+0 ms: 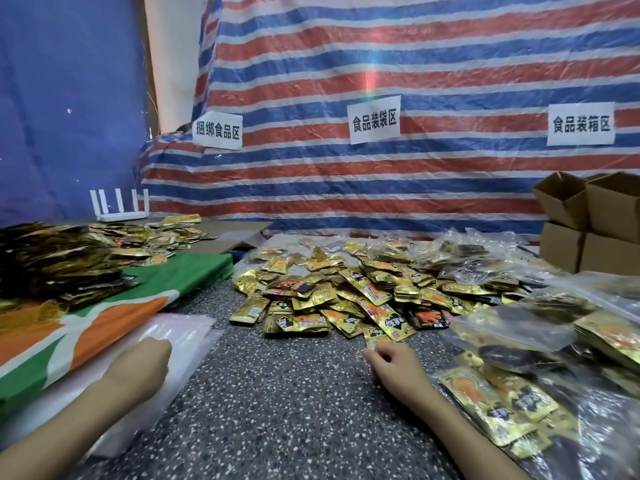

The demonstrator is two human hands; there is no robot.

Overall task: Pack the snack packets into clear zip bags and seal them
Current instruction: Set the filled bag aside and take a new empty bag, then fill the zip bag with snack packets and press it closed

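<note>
Just beyond the right hand (391, 362), whose curled fingers pinch its near end, a snack packet (372, 336) points away toward the pile (346, 292); the left hand (145, 365) rests curled on the zip bags (188, 329), grip unclear.

The left grip (142, 365) tucks its fingers out of sight against the stack of clear plastic zip bags (183, 327); its hold cannot be told. The right grip (394, 365) covers the lower end of one gold foil snack packet (372, 336). The view's right edge cuts the brown cardboard boxes (613, 213).
</note>
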